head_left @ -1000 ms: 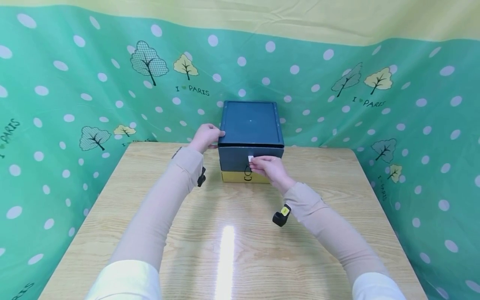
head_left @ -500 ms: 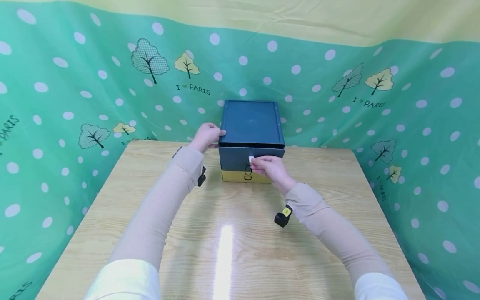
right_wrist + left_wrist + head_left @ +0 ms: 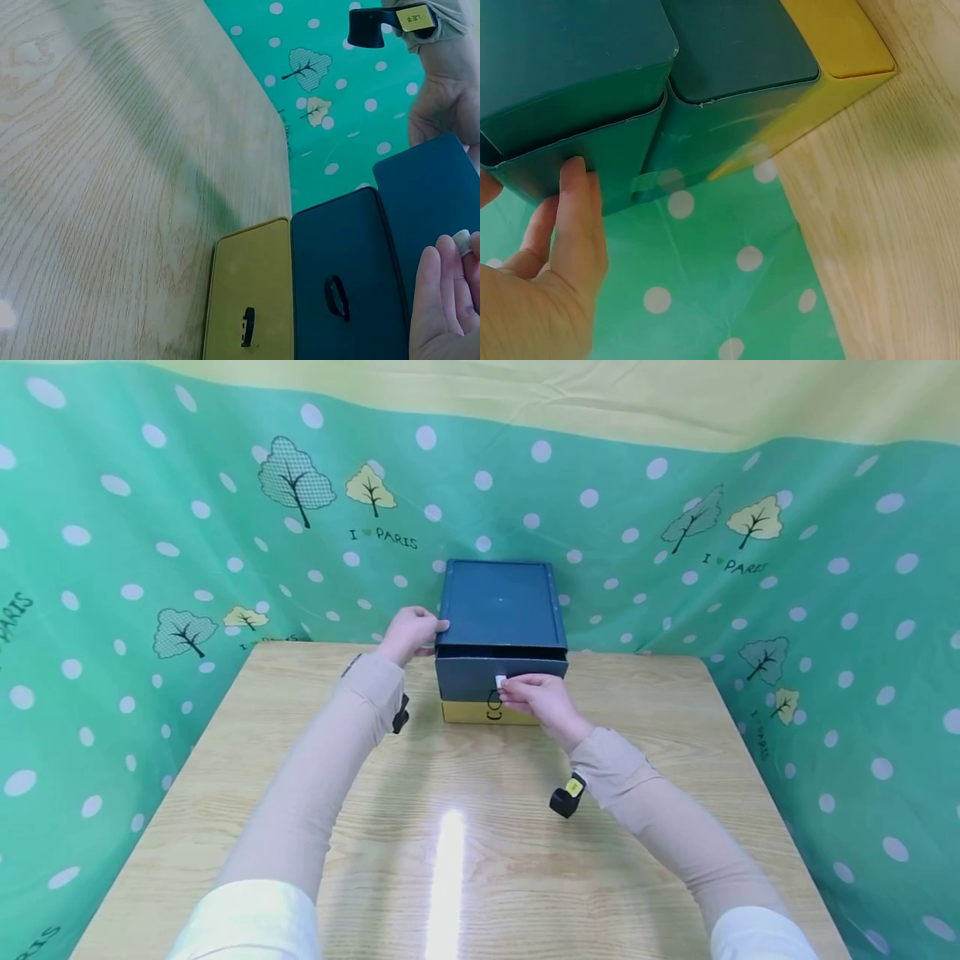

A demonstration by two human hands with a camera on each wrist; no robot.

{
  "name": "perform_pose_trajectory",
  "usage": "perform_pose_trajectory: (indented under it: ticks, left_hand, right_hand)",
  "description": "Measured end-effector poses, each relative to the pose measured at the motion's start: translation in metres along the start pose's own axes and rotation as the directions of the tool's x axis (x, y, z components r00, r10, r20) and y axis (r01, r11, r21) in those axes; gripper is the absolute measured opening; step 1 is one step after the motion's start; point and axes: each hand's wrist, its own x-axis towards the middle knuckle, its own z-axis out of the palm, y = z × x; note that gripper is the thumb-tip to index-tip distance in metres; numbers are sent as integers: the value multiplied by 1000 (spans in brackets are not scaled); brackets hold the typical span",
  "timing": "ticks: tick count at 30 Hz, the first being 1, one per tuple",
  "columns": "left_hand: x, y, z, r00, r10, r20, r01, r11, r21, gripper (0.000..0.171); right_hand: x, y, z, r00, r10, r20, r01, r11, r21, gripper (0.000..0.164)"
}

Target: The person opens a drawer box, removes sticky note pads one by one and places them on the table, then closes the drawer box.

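Observation:
A dark blue drawer cabinet (image 3: pixel 501 610) stands at the table's far end. Its top drawer (image 3: pixel 468 678) is pulled slightly out, leaving a dark gap under the lid. My right hand (image 3: pixel 546 700) pinches the small white pull tab (image 3: pixel 501 681) on this drawer's front between thumb and fingers. On the cabinet's left, my left hand (image 3: pixel 409 633) has its thumb at the upper edge; its fingers (image 3: pixel 576 202) lie fairly straight against the side wall in the left wrist view. The right wrist view shows a middle blue drawer (image 3: pixel 322 232) and a yellow drawer (image 3: pixel 259 255).
Black loop handles (image 3: pixel 337 298) are on the two lower drawers. A green dotted curtain (image 3: pixel 615 510) hangs close behind the cabinet and along both sides. The wooden table (image 3: pixel 525 877) extends toward me, with a bright light reflection. Black wrist cameras (image 3: pixel 567 797) sit at both wrists.
The top drawer's front has come a little toward me with my right hand, and the gap above it is slightly wider. My left hand stays at the cabinet's side.

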Motion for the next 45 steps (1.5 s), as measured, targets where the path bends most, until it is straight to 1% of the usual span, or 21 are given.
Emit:
perform_pose_trajectory:
  ticks: [8, 14, 19, 23, 26, 32, 38, 45]
  left_hand:
    - [-2, -1, 3, 1000, 13, 5, -13, 1000, -28, 16]
    - [-3, -1, 2, 1000, 11, -12, -12, 999, -44, 19]
    - [-3, -2, 1, 1000, 12, -22, -13, 1000, -28, 16]
    - [-3, -3, 0, 999, 5, -33, -6, 1000, -23, 15]
    - [-3, -3, 0, 1000, 2, -28, -3, 999, -35, 15]
    - [-3, -3, -1, 1000, -2, -3, 2, 999, -49, 24]
    - [-2, -3, -1, 1000, 0, -6, -1, 998, -64, 23]
    - [0, -3, 1, 1000, -7, -8, 7, 999, -47, 26]
  right_hand:
    - [0, 2, -2, 1000, 5, -4, -5, 1000, -8, 26]
    - [-3, 1, -1, 1000, -4, 5, 4, 1000, -29, 27]
    - [-5, 1, 1, 1000, 3, 1, -3, 999, -43, 27]
    - [-6, 1, 1, 1000, -1, 17, 2, 998, -57, 27]
    - [-6, 0, 1, 1000, -7, 19, 9, 998, -64, 27]
    - [-8, -1, 0, 1000, -5, 18, 7, 997, -71, 27]
    - [-7, 1, -1, 1000, -19, 22, 21, 997, -73, 26]
    - [-10, 3, -3, 1000, -14, 25, 17, 994, -111, 25]
